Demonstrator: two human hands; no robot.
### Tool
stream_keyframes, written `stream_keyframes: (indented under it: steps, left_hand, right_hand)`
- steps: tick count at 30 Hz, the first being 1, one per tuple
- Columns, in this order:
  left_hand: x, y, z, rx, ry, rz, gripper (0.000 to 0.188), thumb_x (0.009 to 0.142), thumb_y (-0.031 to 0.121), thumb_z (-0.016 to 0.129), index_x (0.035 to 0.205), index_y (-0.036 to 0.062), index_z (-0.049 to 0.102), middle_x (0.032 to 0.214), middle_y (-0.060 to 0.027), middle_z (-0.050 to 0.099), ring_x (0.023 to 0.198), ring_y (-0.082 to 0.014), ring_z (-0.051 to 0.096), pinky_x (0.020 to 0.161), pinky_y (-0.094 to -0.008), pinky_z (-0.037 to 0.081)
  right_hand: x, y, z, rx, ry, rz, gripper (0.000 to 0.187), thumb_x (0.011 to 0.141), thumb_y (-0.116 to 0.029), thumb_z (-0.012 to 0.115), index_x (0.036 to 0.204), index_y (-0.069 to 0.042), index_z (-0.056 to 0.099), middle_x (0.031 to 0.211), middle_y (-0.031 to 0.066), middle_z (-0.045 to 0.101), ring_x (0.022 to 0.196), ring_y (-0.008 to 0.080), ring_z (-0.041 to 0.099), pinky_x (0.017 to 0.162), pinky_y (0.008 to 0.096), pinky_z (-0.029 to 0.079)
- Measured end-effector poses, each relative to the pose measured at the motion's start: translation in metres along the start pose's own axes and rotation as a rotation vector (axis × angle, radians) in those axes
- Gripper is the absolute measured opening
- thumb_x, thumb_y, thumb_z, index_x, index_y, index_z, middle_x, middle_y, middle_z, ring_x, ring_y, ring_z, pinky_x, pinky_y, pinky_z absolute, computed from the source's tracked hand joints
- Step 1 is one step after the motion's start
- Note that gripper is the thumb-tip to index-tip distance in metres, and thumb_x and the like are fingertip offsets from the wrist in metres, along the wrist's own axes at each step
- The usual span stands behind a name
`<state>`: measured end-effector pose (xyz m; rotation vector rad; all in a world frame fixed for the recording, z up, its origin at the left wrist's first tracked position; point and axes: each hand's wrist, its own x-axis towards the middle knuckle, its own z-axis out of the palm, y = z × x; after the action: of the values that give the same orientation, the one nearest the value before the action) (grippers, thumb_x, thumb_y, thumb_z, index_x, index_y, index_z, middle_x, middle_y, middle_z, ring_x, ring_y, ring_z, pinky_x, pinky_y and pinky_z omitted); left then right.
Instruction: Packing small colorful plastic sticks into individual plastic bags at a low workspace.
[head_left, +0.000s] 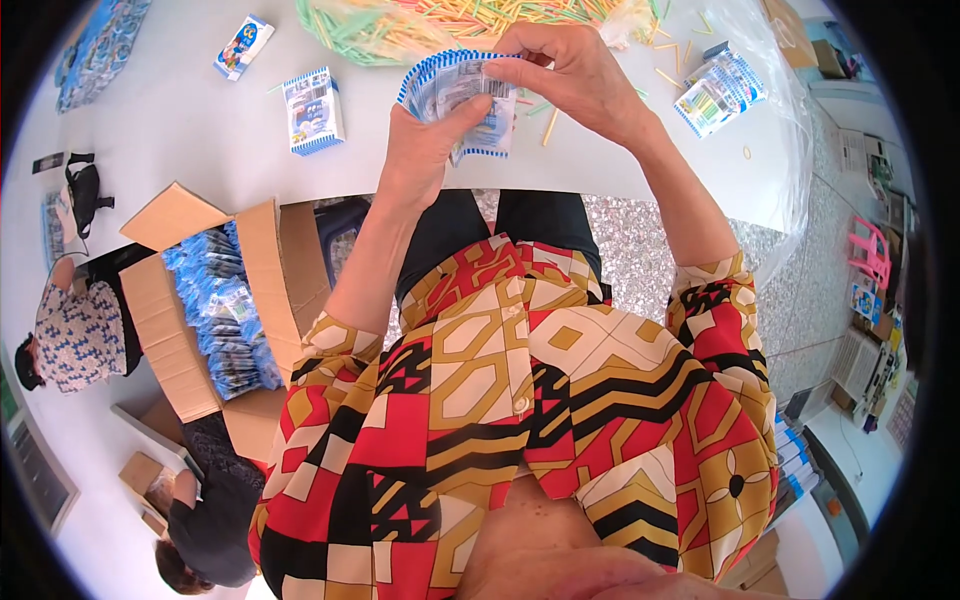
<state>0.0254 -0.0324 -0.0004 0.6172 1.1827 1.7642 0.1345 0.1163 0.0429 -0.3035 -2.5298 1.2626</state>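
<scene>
My left hand (418, 155) is closed around a fanned bunch of flat blue-and-white packets (440, 88), its thumb pressed across their front. The packets have striped blue edges and stand out over the near part of the white table. My right hand (578, 85) pinches at the upper right edge of the same bunch, thumb and forefinger together. Its fingertips partly cover that edge, so how many packets they grip is hidden. Just beyond my hands lies a heap of thin pastel sticks (470, 18), partly in a clear plastic bag.
Left on the white table (180, 120) are a packet stack (314, 115) and a smaller packet (243, 47). More packets (718, 95) lie right, beside clear plastic sheeting (785, 120). An open carton (165, 330) of packets stands at my left. Two other people (80, 335) are farther left.
</scene>
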Motion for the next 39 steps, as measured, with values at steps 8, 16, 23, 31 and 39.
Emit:
stream_keyframes:
  steps: [8,16,23,31,39]
  left_hand:
    - [-0.004,0.003,-0.004,-0.097,-0.024,-0.047,0.035,0.076,0.002,0.069,0.109,0.0026,0.058,0.099,-0.0057,0.063,0.089,-0.0134,0.061,0.075,-0.0274,0.051]
    - [-0.005,-0.003,-0.003,-0.084,0.066,0.010,0.032,0.073,0.002,0.073,0.103,0.0034,0.060,0.092,-0.0043,0.065,0.082,-0.0122,0.062,0.072,-0.0258,0.050]
    - [-0.007,-0.008,0.000,0.073,0.031,0.025,0.032,0.071,0.008,0.076,0.100,0.0070,0.061,0.089,-0.0027,0.065,0.077,-0.0099,0.061,0.056,-0.0194,0.043]
    - [-0.009,-0.012,-0.010,0.126,0.037,0.031,0.031,0.072,0.005,0.074,0.100,0.0061,0.061,0.089,-0.0017,0.065,0.076,-0.0096,0.061,0.055,-0.0197,0.042]
    - [-0.005,0.004,-0.001,-0.027,-0.044,0.007,0.037,0.072,0.003,0.073,0.106,0.0032,0.058,0.097,-0.0036,0.063,0.087,-0.0114,0.059,0.078,-0.0257,0.048]
  right_hand:
    - [-0.004,-0.004,-0.001,0.035,-0.018,-0.007,0.017,0.087,-0.017,0.060,0.097,-0.004,0.064,0.078,0.0019,0.062,0.070,0.0079,0.055,0.064,0.0227,0.046]
    - [-0.007,-0.032,-0.013,0.021,0.109,-0.112,0.024,0.076,-0.006,0.066,0.099,-0.004,0.059,0.097,0.0082,0.058,0.077,0.0165,0.055,0.062,0.0251,0.045]
    - [0.005,0.002,-0.002,-0.362,0.396,-0.959,0.023,0.073,-0.005,0.066,0.095,-0.003,0.058,0.095,0.0113,0.055,0.080,0.0271,0.058,0.064,0.0336,0.048]
    - [-0.019,-0.029,-0.004,-0.464,0.068,-0.466,0.017,0.074,-0.009,0.068,0.089,-0.008,0.061,0.097,0.0018,0.061,0.081,0.0202,0.062,0.066,0.0298,0.052]
    - [-0.004,-0.032,-0.030,-0.180,-0.011,-0.399,0.012,0.076,-0.007,0.062,0.085,-0.003,0.056,0.086,0.0115,0.057,0.075,0.0288,0.060,0.061,0.0352,0.047]
